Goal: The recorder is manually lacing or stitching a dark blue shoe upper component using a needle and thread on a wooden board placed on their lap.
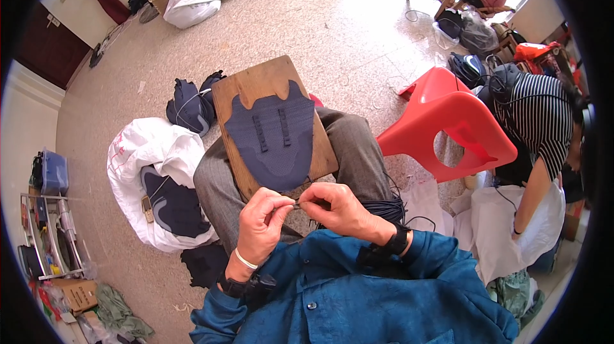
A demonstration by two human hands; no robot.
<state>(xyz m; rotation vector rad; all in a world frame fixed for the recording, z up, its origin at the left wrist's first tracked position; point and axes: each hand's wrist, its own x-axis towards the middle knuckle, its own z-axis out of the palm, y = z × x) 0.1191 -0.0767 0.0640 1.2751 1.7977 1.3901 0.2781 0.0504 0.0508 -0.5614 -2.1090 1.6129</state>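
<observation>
A wooden board (256, 85) lies across my lap, with a dark blue shaped fabric piece (275, 136) spread on it. My left hand (262, 216) and my right hand (336, 206) meet just below the board's near edge, fingertips pinched together on a thin dark cord (298, 201). The fingers hide how the cord is held. A bundle of dark cord (387, 206) rests by my right thigh.
A white sack (137, 152) holding dark blue pieces sits on the floor at my left, more pieces (188, 104) beyond it. A red plastic stool (457, 126) stands to the right. A person in a striped top (543, 120) bends over white bags. A shelf rack (48, 235) stands far left.
</observation>
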